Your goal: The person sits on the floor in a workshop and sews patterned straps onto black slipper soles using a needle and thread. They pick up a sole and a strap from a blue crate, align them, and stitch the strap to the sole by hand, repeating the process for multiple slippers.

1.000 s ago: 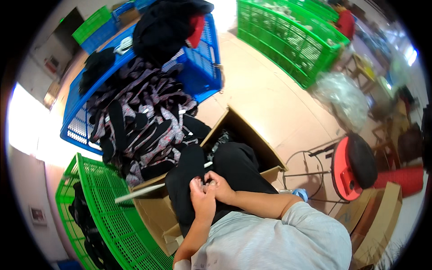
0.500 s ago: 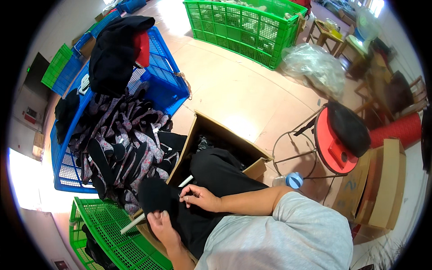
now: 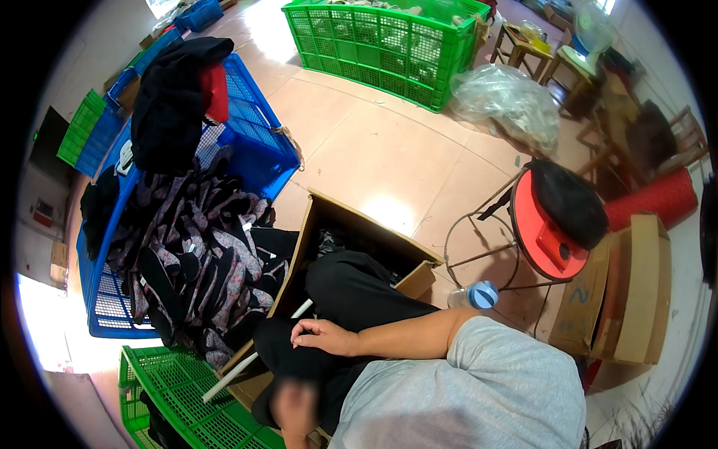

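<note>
Resting right hand (image 3: 323, 337) curls loosely on soft black garment (image 3: 351, 292).

An open brown cardboard box (image 3: 351, 239) sits on the floor just before my knees, with a black garment (image 3: 351, 292) draped over its near edge and across my lap. My right grip (image 3: 323, 337) rests on that garment; my left grip (image 3: 293, 404) is lower, near a long white stick (image 3: 254, 355). Left of the box lies a heap of patterned dark clothes (image 3: 194, 262) in a shallow blue plastic crate (image 3: 112, 307). A round red stool (image 3: 542, 224) stands to the right.
</note>
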Available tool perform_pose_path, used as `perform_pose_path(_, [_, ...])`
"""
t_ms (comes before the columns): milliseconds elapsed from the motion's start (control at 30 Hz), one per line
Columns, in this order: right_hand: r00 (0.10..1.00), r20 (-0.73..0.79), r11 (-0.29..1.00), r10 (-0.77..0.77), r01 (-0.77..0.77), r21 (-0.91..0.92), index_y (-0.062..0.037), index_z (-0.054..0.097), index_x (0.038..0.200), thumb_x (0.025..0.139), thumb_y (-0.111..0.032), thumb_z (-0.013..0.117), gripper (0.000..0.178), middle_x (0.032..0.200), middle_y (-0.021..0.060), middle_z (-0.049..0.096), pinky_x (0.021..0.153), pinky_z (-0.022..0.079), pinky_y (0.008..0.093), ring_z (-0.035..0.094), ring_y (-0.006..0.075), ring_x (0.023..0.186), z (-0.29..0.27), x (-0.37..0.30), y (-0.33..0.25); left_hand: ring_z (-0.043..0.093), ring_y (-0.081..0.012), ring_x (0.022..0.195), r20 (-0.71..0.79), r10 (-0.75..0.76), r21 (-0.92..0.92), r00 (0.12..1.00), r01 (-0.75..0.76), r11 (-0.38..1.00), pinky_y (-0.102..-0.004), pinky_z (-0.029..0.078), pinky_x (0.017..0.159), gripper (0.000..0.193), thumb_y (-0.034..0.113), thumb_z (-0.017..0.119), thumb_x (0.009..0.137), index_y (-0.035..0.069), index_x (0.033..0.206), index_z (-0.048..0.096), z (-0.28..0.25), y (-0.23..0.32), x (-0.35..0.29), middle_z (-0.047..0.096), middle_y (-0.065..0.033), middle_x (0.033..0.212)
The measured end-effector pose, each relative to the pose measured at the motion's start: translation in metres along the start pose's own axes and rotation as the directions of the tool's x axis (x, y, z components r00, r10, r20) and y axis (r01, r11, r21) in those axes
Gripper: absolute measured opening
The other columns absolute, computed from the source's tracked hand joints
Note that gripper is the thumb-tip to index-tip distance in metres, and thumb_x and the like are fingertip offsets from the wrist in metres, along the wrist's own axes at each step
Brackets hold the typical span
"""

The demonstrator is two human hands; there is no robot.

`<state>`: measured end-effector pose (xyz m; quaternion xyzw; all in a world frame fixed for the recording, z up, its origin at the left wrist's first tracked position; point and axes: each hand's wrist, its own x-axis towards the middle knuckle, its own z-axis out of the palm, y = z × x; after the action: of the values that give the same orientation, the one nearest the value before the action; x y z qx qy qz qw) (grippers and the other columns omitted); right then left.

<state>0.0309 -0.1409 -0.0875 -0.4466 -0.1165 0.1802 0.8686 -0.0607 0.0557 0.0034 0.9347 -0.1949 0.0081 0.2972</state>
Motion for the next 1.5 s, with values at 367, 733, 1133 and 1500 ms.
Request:
perform_pose_path(367, [0.999,0.041,0.998,0.013,-0.016,0.069,-0.0025,0.059,0.104,0.099,-0.014,0.058,0.013,0.099,0.004,0.062,0.091,0.046,0.0262,0.058,0.0103,0.097,0.006,-0.002,-0.013,0.047,-0.0251,0.058,0.167,0.08,0.143,0.983,-0.105,0.984,-0.0388,0.036,0.051,0.014,0.002,0.06,0.074,0.009,0.065,0.051,0.027,-0.039,-0.015,0.048,-0.0085,0.062])
perform_pose_path(733, [0.984,0.12,0.962,-0.131,0.155,-0.223,-0.0037,0.06,0.106,0.098,-0.016,0.056,0.015,0.101,0.0048,0.065,0.091,0.047,0.0295,0.06,0.0129,0.098,0.002,-0.011,-0.021,0.054,-0.035,0.054,0.141,0.111,0.021,0.984,-0.115,0.993,-0.0436,0.041,0.049,0.006,0.007,0.061,0.072,0.011,0.071,0.057,0.037,-0.018,0.004,0.054,-0.0136,0.061])
perform_pose_path(1133, [0.978,0.166,0.931,-0.129,0.177,-0.319,-0.0046,0.06,0.109,0.096,-0.019,0.057,0.019,0.106,0.0064,0.066,0.091,0.047,0.0324,0.061,0.0183,0.101,0.002,-0.011,-0.021,0.063,-0.04,0.081,0.096,0.048,0.071,0.994,-0.055,0.996,-0.0437,0.051,0.071,0.024,-0.003,0.058,0.07,0.005,0.091,0.066,0.032,0.008,0.017,0.065,-0.0195,0.087])
perform_pose_path(1500, [0.986,0.142,0.951,-0.091,0.128,-0.282,-0.0047,0.06,0.109,0.097,-0.019,0.058,0.019,0.106,0.006,0.066,0.089,0.047,0.0307,0.061,0.0168,0.1,0.004,-0.012,-0.026,0.067,-0.0273,0.091,0.12,-0.506,-0.742,0.854,0.416,0.526,-0.0371,0.053,0.084,0.038,-0.005,0.066,0.079,0.0,0.117,0.063,0.04,0.021,0.017,0.069,-0.0141,0.103])
